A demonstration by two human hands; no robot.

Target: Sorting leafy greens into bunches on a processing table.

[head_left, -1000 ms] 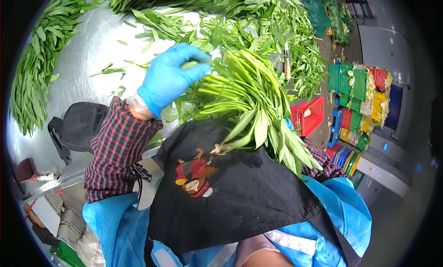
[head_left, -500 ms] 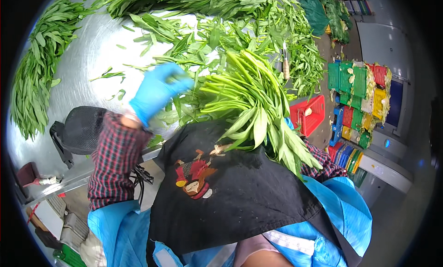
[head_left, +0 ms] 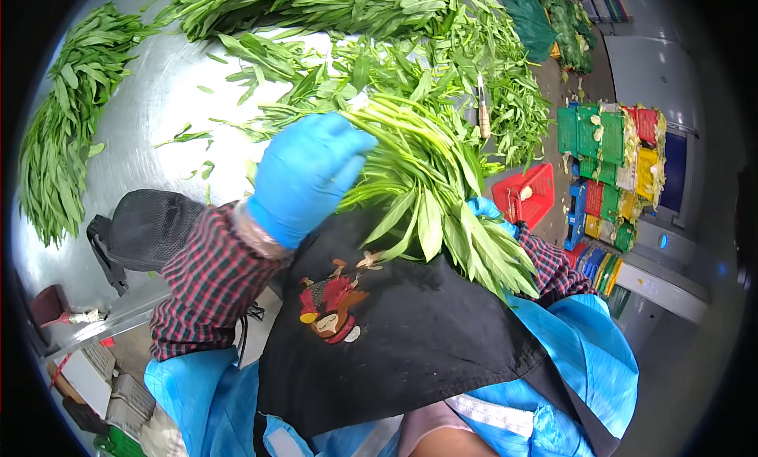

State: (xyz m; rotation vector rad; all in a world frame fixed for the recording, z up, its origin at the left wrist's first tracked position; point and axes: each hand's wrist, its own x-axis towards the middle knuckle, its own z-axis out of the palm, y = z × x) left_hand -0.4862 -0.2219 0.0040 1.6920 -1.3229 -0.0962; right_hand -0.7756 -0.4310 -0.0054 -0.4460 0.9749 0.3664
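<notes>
A large bunch of water spinach (head_left: 430, 192) lies across my front, stems pointing left and leaves hanging down to the right. My left hand (head_left: 312, 173), in a blue glove, is curled at the stem ends, its fingertips partly hidden against them. At the right side of the bunch is my right hand (head_left: 488, 208), also blue-gloved and closed around it, mostly covered by leaves. Beyond the bunch, a knife with a wooden handle (head_left: 484, 117) rests among loose leaves (head_left: 513, 102) on the metal table (head_left: 150, 133).
Neat piles of greens lie at the far edge (head_left: 316, 11) and far left (head_left: 67, 125). A black mesh bag (head_left: 154, 230) sits at the table's near left. To the right are a red crate (head_left: 525, 196) and stacked coloured crates (head_left: 604, 153) on the floor.
My left hand has moved right and nearer, from beside the stems onto their ends, and its fingers have curled in. The bunch in my right hand has shifted slightly left.
</notes>
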